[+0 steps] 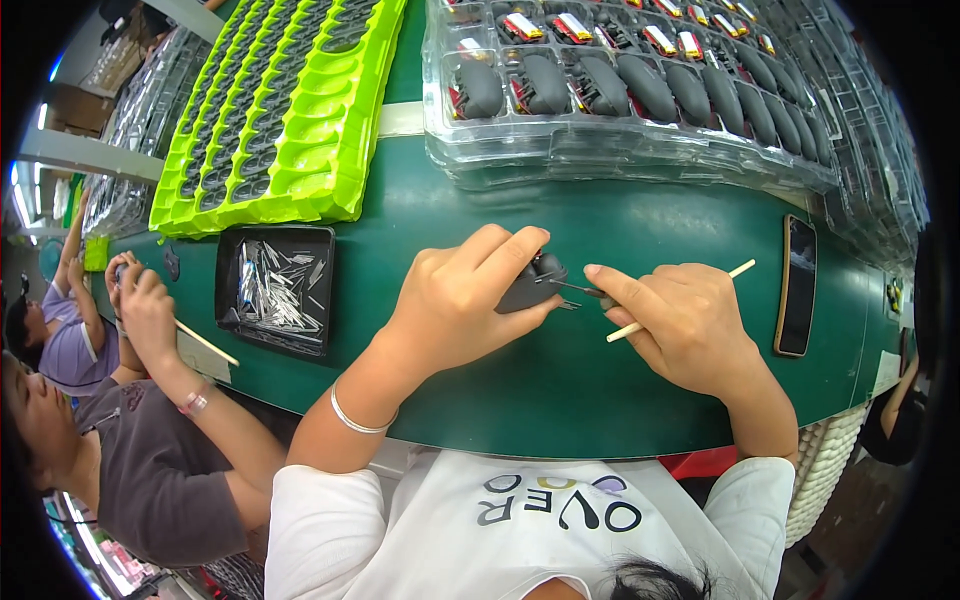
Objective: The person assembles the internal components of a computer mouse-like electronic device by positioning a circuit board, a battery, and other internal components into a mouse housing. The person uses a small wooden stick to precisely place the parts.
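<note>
My left hand point(455, 285) is wrapped around a dark grey rounded shell point(530, 286), which looks like part of a computer mouse. It is held above the green table, partly covered by my fingers. On its right, my right hand point(680, 320) pinches a thin dark tool point(580, 289) whose tip reaches the shell; its exact kind is unclear. A pale thin stick point(625, 332) also passes through the fingers of that hand and pokes out behind it.
On the green table point(400, 215) stand a black tray point(328, 250) of small metallic strips and a lime-green tray point(355, 190) of dark parts. Clear trays point(600, 160) at the back hold grey shells and batteries. A phone point(797, 285) lies right. Co-workers point(150, 470) sit left.
</note>
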